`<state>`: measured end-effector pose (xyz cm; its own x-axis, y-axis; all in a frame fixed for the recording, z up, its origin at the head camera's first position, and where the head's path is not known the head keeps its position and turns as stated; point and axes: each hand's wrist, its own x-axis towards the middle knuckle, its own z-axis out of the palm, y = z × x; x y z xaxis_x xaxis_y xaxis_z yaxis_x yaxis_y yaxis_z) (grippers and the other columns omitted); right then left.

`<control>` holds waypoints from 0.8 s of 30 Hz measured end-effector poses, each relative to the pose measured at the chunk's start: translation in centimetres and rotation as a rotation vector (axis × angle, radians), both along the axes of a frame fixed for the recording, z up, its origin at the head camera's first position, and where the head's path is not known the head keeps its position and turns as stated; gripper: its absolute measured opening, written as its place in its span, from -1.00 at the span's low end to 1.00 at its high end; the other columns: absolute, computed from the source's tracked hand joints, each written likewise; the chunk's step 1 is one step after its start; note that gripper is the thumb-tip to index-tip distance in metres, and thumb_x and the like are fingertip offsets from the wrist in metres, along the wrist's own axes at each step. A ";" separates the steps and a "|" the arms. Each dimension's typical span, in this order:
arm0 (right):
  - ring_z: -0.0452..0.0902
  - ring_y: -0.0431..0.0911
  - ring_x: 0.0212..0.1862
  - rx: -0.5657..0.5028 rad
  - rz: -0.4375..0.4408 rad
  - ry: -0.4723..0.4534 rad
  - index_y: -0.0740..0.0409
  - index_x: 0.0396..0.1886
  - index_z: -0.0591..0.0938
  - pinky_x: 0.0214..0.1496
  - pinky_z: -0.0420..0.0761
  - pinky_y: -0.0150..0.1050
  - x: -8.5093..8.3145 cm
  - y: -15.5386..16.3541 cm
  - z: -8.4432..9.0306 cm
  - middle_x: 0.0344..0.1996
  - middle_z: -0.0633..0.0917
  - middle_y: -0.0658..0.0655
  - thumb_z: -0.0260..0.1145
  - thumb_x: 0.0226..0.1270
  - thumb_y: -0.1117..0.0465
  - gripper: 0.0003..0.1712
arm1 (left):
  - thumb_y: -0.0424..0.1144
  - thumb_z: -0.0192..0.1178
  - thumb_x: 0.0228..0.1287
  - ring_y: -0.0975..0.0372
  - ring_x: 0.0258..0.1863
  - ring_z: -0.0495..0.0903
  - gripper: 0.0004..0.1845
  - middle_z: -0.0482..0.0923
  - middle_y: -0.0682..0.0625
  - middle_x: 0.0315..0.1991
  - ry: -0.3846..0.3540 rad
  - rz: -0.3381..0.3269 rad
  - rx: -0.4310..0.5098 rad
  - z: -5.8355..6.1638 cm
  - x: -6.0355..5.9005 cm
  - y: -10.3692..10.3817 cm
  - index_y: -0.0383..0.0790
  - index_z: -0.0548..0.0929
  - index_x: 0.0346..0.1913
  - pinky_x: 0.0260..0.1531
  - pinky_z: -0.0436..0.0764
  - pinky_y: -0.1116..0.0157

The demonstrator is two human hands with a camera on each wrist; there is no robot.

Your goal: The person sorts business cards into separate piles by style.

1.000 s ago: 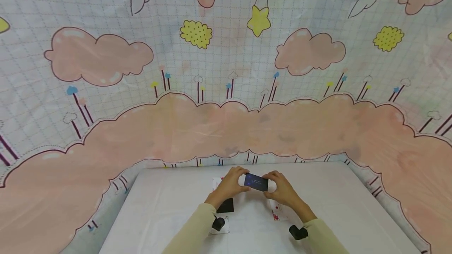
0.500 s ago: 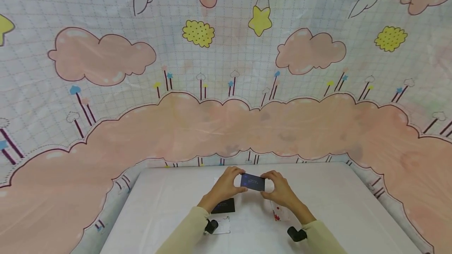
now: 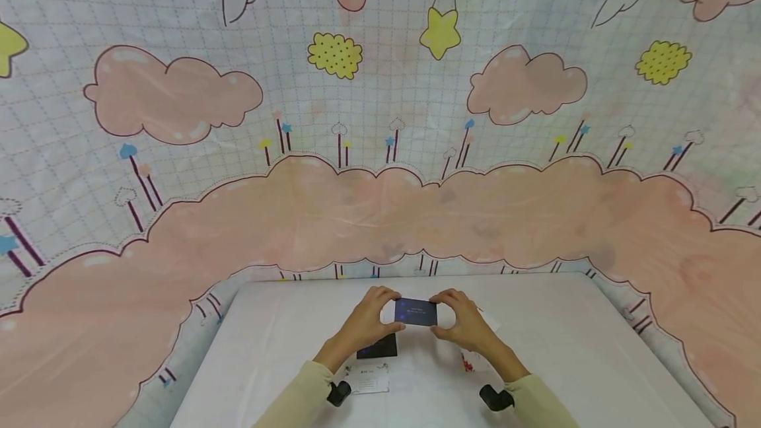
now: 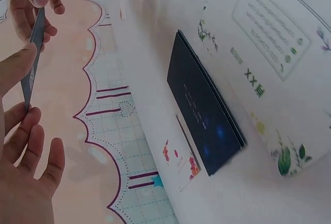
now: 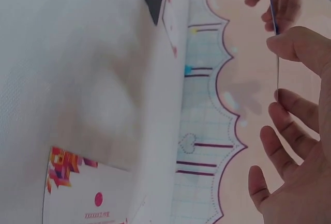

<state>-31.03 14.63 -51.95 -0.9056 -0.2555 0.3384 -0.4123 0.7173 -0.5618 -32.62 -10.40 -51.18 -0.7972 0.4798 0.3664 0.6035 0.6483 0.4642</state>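
Dark blue card (image 3: 415, 312); white table (image 3: 565, 355); pink-cloud, grid-pattern backdrop (image 3: 380, 203).

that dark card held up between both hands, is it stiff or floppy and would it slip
Probably fairly stiff: the dark card stays flat, held only at its ends by the left hand and right hand. Edge-on it looks very thin, so likely light. Its smooth face may slip from a loose pinch.

Brightness: even, soft light is filling all three views, with no hard glare showing.
Shadows: faint grey shadows are lying on the bench (image 3: 267, 349) under the hands, near the lower centre of the head view.
Distortion: the head view is bowing strongly toward its edges, curving the backdrop (image 3: 380, 150).
Focus: both wrist views are looking hazy and washed out; the fingers at their frame edges are blurring.
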 end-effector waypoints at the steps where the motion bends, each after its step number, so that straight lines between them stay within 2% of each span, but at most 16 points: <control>1: 0.45 0.02 0.19 -0.001 0.013 0.014 -0.04 0.06 0.64 0.17 0.39 0.16 0.0 -0.1 0.1 0.03 0.61 0.00 0.58 -0.05 0.14 -0.42 | 0.01 0.43 0.11 0.13 0.22 0.44 -0.38 0.48 0.03 0.18 0.003 0.008 -0.001 0.0 0.1 -0.2 -0.10 0.53 0.23 0.20 0.51 0.05; 7: 0.47 -0.02 0.12 0.000 0.083 0.064 -0.03 0.04 0.64 0.15 0.48 0.11 -0.4 -0.8 0.3 0.00 0.62 -0.03 0.57 -0.05 0.11 -0.43 | -0.04 0.44 0.11 0.16 0.16 0.46 -0.41 0.48 0.03 0.16 0.004 0.022 0.031 0.0 0.3 -1.2 -0.09 0.54 0.21 0.13 0.55 0.07; 15: 0.45 -0.06 0.13 -0.017 0.105 0.026 -0.06 0.04 0.65 0.20 0.46 0.10 -0.9 -2.0 -0.5 0.00 0.60 -0.07 0.57 -0.05 0.10 -0.44 | -0.05 0.42 0.13 0.18 0.18 0.44 -0.40 0.48 0.03 0.16 -0.009 0.018 0.012 -0.4 0.8 -2.9 -0.12 0.53 0.23 0.19 0.52 0.08; 24: 0.44 -0.01 0.14 -0.049 0.152 -0.025 -0.02 0.06 0.64 0.19 0.48 0.13 -1.0 -3.5 -1.2 0.02 0.59 0.00 0.56 -0.03 0.09 -0.43 | -0.04 0.41 0.15 0.12 0.18 0.45 -0.39 0.47 -0.01 0.18 -0.068 0.053 0.004 -1.7 0.9 -4.5 -0.13 0.51 0.24 0.20 0.50 0.00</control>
